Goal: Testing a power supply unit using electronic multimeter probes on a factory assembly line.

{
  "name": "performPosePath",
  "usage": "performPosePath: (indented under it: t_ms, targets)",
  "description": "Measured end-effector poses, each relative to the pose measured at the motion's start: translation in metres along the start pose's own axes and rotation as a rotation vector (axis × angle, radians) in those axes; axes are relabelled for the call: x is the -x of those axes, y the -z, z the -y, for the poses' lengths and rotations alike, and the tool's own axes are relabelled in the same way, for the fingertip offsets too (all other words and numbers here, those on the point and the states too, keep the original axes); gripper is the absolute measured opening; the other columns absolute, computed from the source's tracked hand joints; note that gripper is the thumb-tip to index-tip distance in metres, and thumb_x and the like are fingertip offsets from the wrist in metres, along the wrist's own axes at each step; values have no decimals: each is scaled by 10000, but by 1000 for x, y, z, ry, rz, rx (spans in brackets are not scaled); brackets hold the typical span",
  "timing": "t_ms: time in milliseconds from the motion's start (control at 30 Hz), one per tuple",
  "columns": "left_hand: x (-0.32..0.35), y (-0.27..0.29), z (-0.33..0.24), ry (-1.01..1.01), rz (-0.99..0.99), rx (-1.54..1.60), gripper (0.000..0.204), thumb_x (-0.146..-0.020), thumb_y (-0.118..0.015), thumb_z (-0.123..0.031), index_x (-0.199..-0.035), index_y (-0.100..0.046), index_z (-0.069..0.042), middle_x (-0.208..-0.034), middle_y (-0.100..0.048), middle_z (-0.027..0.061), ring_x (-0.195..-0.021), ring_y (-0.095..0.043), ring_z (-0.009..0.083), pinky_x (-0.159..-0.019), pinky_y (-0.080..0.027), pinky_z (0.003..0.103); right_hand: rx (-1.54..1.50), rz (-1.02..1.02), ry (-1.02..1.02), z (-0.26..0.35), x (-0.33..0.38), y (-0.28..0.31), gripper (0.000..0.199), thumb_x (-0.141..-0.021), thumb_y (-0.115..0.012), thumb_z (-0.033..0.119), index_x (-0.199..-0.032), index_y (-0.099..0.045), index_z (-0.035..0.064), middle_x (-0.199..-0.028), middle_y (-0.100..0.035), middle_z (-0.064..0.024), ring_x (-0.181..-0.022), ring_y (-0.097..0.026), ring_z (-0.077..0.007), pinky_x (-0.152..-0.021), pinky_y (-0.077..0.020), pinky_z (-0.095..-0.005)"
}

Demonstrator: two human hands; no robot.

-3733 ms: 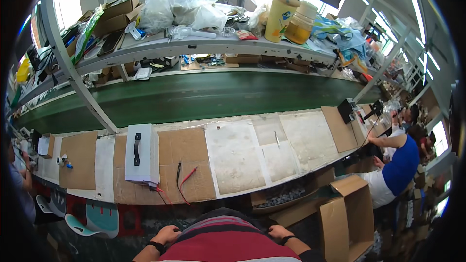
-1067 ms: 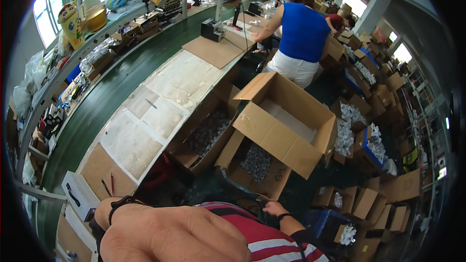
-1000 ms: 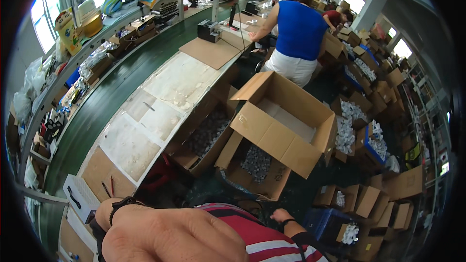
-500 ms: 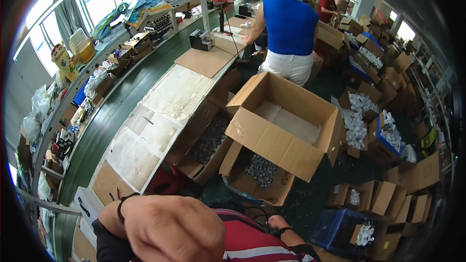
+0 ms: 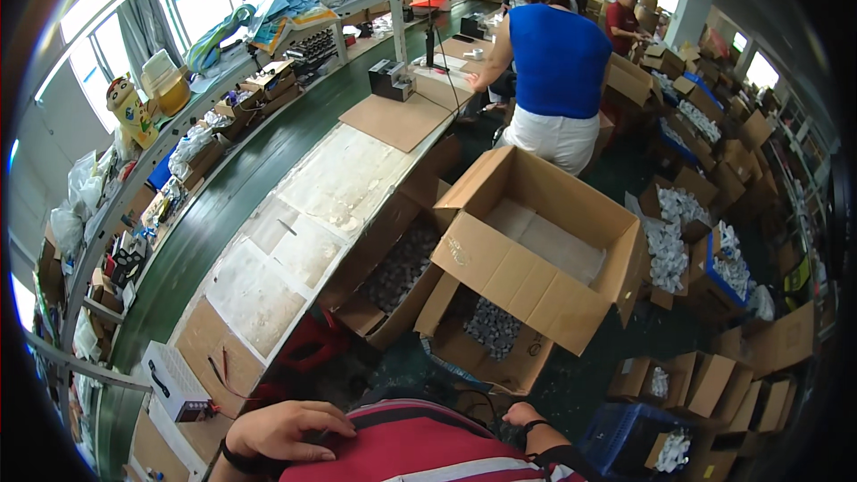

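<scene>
My left hand [image 5: 290,433] lies against the front of the red striped shirt [image 5: 402,437], its fingers loosely stretched and nothing in them. A dark band circles that wrist. On the other side of the shirt, my right hand [image 5: 523,414] is low with its fingers curled in. Whatever it may hold is hidden. A thin dark cable loops close by. Left of my left hand, a white metal box with a black handle [image 5: 178,382] sits on the bench, red and black leads beside it.
A long bench [image 5: 312,174] runs ahead along a green conveyor belt [image 5: 223,183]. To its right stand a large open carton [image 5: 544,241] and a carton of small grey parts [image 5: 491,330]. A blue crate [image 5: 629,437] is at right. A person in blue [image 5: 558,62] works ahead.
My left hand has dropped from close in front of the camera onto the shirt, and its curled fingers have loosened. The view has shifted slightly. My right hand stays low.
</scene>
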State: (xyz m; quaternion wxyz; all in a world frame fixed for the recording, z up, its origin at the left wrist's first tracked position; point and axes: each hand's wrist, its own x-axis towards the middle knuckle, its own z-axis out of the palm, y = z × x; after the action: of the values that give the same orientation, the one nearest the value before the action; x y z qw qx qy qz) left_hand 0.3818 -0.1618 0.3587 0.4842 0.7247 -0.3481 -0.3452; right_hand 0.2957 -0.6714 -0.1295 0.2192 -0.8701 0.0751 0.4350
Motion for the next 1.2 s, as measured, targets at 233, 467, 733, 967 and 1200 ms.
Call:
performPosePath:
  t_ms: [233,467,733,967,1200]
  targets:
    - [25,-32,0,160,-239,27,429,-942,-767,-209,-1305,-671,-2,-1278,-655,175,-1184,-641,316,-1036,-510,381,218,17,99,12,-35,19,369,-810,-767,367,-995,-784,49,-1014,-758,-166,-1031,-708,-359,-887,-562,-448]
    - [38,-55,29,449,-283,36,464,-986,-703,-313,-1332,-654,-8,-1274,-667,166,-1179,-645,290,-1027,-507,366,-93,-20,44,94,-26,66,348,-810,-758,345,-1005,-782,58,-999,-756,-175,-999,-716,-363,-873,-563,-454]
    - [32,-74,34,639,-373,238,450,-1030,-615,-321,-1350,-639,-6,-1211,-719,153,-1115,-675,252,-1000,-513,352,-11,-27,136,52,-28,28,363,-822,-729,379,-997,-786,67,-991,-755,-180,-986,-716,-368,-870,-562,-463]
    - [30,-77,40,663,-335,199,442,-1056,-558,-326,-1347,-636,-2,-1214,-718,152,-1115,-673,247,-999,-511,346,213,68,84,-37,-32,-32,390,-841,-706,428,-978,-798,74,-1011,-756,-171,-996,-710,-364,-885,-556,-469]
    - [18,-84,48,798,-341,97,443,-1084,-501,-365,-1300,-654,-10,-1161,-731,184,-1069,-696,297,-950,-526,368,78,129,12,-14,-27,-13,368,-830,-723,406,-968,-798,73,-997,-759,-168,-985,-713,-355,-882,-558,-456]
